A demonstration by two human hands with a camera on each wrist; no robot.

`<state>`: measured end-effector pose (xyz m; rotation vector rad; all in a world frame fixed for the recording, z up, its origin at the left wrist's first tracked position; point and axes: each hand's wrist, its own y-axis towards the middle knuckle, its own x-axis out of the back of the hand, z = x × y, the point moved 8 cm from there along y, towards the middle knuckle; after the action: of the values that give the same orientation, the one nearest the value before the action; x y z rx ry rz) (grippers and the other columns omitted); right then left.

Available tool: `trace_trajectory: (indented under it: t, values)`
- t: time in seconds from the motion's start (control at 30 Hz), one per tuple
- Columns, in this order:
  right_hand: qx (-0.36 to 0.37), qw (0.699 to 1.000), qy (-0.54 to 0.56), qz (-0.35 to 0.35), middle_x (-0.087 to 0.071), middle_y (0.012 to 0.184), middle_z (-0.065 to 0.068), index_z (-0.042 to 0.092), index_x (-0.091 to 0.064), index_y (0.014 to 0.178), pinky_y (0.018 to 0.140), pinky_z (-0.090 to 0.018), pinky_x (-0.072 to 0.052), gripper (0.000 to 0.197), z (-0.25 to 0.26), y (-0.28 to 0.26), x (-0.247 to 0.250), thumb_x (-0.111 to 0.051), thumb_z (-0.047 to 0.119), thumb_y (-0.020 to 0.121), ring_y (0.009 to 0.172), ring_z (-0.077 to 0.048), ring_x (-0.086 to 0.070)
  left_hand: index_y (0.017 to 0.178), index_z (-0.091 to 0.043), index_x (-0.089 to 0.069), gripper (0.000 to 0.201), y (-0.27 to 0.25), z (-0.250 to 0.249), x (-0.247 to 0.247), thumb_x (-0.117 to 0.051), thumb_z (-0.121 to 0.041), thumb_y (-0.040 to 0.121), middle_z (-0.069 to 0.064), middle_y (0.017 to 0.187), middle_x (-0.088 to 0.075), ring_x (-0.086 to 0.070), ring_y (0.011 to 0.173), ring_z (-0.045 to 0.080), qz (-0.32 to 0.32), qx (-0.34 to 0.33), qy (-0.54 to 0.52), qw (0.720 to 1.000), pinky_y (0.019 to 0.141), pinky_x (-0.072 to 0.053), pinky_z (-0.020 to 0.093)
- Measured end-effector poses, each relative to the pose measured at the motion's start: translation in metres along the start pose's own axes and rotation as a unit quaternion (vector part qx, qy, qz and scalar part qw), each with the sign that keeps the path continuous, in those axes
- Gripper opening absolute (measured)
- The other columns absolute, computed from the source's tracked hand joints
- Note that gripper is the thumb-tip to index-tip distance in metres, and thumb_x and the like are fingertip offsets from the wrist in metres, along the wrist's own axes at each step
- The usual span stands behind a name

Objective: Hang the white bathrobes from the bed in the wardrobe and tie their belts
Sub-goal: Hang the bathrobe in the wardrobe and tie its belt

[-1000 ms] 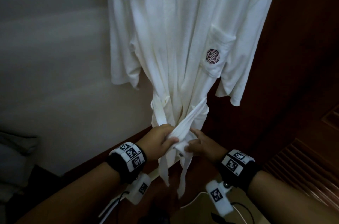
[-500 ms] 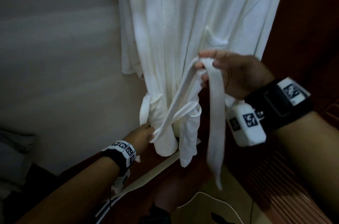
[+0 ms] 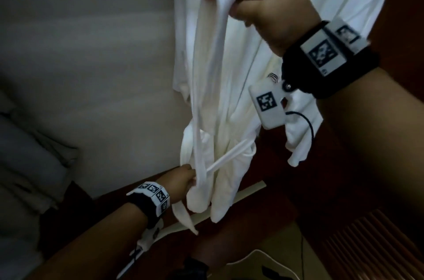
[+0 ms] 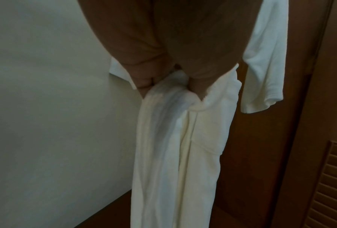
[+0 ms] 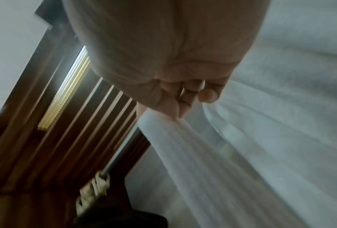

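We are pulling the belt [image 3: 207,87] of the hanging bathrobe [image 3: 257,55]. Our right hand [image 3: 259,2] is pinching it up high, our left hand [image 3: 181,177] down low. Pulling too hard might tug the bathrobe down.

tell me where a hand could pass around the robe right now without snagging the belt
Free: left of the bathrobe, along the pale wall. Crowded: in front, where the belt stretches between the raised right hand and the low left hand.
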<state>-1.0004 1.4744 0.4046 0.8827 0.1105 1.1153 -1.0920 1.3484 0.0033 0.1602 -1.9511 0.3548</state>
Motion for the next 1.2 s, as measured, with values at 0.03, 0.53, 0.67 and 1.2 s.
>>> trace_trajectory:
  t: [0.03,0.53,0.67,1.2]
  values:
    - [0.005,1.0,-0.009,-0.006,-0.068,0.114,-0.014,-0.002,-0.057,0.126,0.087,-0.023,-0.052,0.046,-0.009,0.0,-0.004,-0.052,-0.016,0.083,0.109,-0.017,-0.067,0.112,-0.013,-0.063,0.03,-0.007,0.0,0.004,-0.044,-0.027,0.095,0.008,0.111,-0.061,-0.061,0.099,0.027,0.003,0.003,-0.006,1.0,0.089,-0.049,0.039]
    - [-0.302,0.839,-0.384,0.24,-0.064,0.118,-0.005,0.027,-0.067,0.121,0.092,-0.032,-0.047,0.038,-0.223,-0.164,-0.071,-0.048,0.015,0.09,0.106,-0.022,-0.061,0.088,-0.024,-0.063,0.017,-0.048,-0.044,0.093,-0.055,-0.038,0.092,-0.004,0.081,-0.065,-0.061,0.074,0.011,-0.052,-0.1,-0.185,0.976,0.072,-0.05,0.033]
    - [-0.274,0.892,-0.34,0.112,-0.058,0.089,0.002,0.021,-0.067,0.096,0.076,-0.03,-0.048,0.021,-0.209,-0.154,-0.043,-0.053,0.01,0.084,0.076,-0.013,-0.057,0.09,-0.038,-0.066,0.017,-0.037,-0.05,0.11,-0.052,-0.045,0.085,-0.014,0.083,-0.068,-0.064,0.077,0.006,-0.056,-0.096,-0.238,0.965,0.074,-0.05,0.027]
    - [-0.458,0.861,0.221,-0.013,-0.061,0.073,-0.007,0.0,-0.062,0.087,0.071,-0.033,-0.053,0.013,-0.202,-0.203,-0.075,-0.05,0.003,0.088,0.071,-0.021,-0.058,0.103,-0.009,-0.067,0.042,0.021,-0.082,0.156,-0.047,-0.042,0.085,0.01,0.097,-0.071,-0.065,0.091,0.026,-0.071,-0.138,-0.243,0.958,0.084,-0.052,0.044]
